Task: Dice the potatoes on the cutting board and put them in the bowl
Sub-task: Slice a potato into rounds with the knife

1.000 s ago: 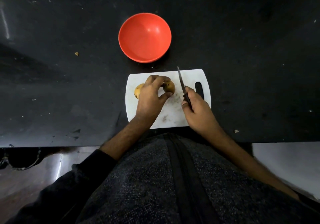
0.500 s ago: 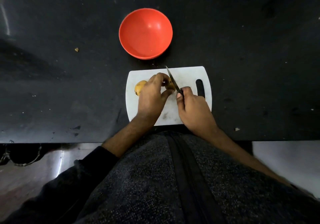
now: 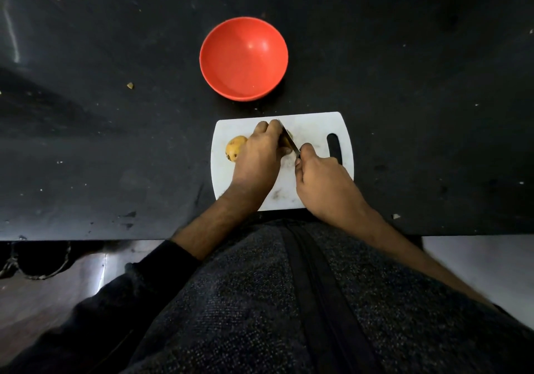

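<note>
On the black countertop (image 3: 404, 113), close to the person's body, lies a white cutting board (image 3: 315, 125) with a dark slot handle at its right end. Two potatoes sit on it. One yellow potato (image 3: 235, 148) rests at the left part of the board, partly hidden behind the left hand (image 3: 257, 156). That hand arches over a second potato (image 3: 286, 140), its fingers curled down around it so that only a sliver of skin shows by the blade. The right hand (image 3: 320, 180) grips a knife (image 3: 289, 138) with its fingers wrapped round the handle, which is hidden inside the fist; the thin blade slants up and to the left and meets the held potato just beside the left fingertips. How deep the edge sits I cannot tell. Beyond the board, apart from it, stands a red bowl (image 3: 219, 55), nothing visible inside. A small pale scrap (image 3: 130, 85) lies well off to the left on the counter. A dark knitted garment (image 3: 289, 301) fills the foreground.
</note>
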A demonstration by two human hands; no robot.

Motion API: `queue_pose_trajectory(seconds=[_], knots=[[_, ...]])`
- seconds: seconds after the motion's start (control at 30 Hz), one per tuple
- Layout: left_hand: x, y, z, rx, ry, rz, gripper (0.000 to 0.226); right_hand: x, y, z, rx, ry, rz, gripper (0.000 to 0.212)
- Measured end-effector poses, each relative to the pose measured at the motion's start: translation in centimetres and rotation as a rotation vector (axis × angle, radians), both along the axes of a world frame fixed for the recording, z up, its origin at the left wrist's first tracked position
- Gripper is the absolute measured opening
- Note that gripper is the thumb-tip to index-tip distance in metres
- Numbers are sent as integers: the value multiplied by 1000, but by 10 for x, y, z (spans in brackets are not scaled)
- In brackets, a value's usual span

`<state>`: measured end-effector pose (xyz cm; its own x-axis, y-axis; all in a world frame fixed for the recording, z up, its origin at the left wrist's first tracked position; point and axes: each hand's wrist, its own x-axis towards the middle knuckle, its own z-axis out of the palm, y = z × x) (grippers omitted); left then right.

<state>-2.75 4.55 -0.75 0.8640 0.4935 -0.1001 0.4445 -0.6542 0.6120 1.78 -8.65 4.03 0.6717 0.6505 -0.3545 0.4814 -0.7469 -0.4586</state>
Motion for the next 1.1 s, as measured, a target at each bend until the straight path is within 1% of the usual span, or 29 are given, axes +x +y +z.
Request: queue_pose_trajectory(seconds=[0.23, 0.4, 0.5, 0.57, 0.73, 0.83, 0.93, 1.03, 1.1], knots=[[2, 0, 7, 19, 36, -18, 18, 3, -1, 14, -64, 45, 13, 6], [6, 4, 8, -16, 27, -41, 28, 5, 3, 11, -102, 54, 9, 2], [8, 5, 7, -12, 29, -24, 28, 8, 7, 9, -125, 82, 5, 3], [10, 6, 5, -17, 26, -17, 28, 8, 10, 8, -129, 61, 11, 1], [12, 10, 7, -43, 40, -8, 34, 12, 18, 3, -143, 69, 25, 12], [14, 11, 5, -37, 40, -19, 29, 14, 23, -2, -133, 44, 24, 15], [16, 8, 7, -12, 48, -22, 25, 19, 29, -6, -120, 40, 11, 15], [15, 7, 9, -52, 36, 22, 26, 20, 28, -8, -121, 64, 12, 16], [14, 9, 4, -111, 20, 51, 27, 15, 22, -9, -160, 75, 29, 19]])
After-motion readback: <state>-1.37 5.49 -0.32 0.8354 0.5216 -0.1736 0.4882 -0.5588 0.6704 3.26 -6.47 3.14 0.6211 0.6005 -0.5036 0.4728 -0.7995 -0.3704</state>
